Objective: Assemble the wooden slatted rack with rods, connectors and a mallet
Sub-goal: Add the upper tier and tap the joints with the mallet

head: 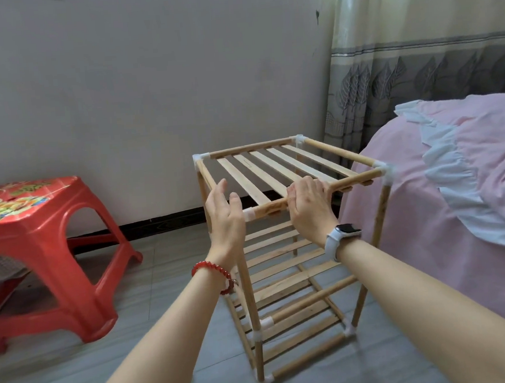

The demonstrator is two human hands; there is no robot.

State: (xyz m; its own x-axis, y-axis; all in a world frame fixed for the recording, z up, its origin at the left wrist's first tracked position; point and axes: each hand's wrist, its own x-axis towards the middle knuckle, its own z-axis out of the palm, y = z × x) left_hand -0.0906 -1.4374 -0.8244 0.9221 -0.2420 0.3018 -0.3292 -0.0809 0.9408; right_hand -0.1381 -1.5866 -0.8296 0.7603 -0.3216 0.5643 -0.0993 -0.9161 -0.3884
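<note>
- The wooden slatted rack [283,249] stands upright on the grey tiled floor [168,288], near the middle of the view, close to a pale wall [117,96] and just beside a bed with a pink cover [457,199]
- Its top shelf [277,171] has five flat slats running between round rods, with white plastic connectors [387,171] at the corners; lower slatted shelves show beneath it, down to the floor
- The right hand [311,204] rests on the near front rod [321,192] of the top shelf, fingers curled over the rod and gripping it; a white smartwatch [341,235] sits on that wrist
- The left hand [225,220] is at the near left corner of the top shelf with fingers straight and slightly spread, thumb apart, palm turned towards the rack; it holds nothing, and whether it touches the corner post behind it cannot be told
- A red bead bracelet [214,273] circles the left wrist
- A red plastic stool [47,246] with a printed top stands to the left of the rack, well apart from it
- A curtain [416,57] with a grey leaf pattern hangs behind the bed, and a white ruffled fabric [461,175] lies over the pink cover
- No mallet shows in the head view
</note>
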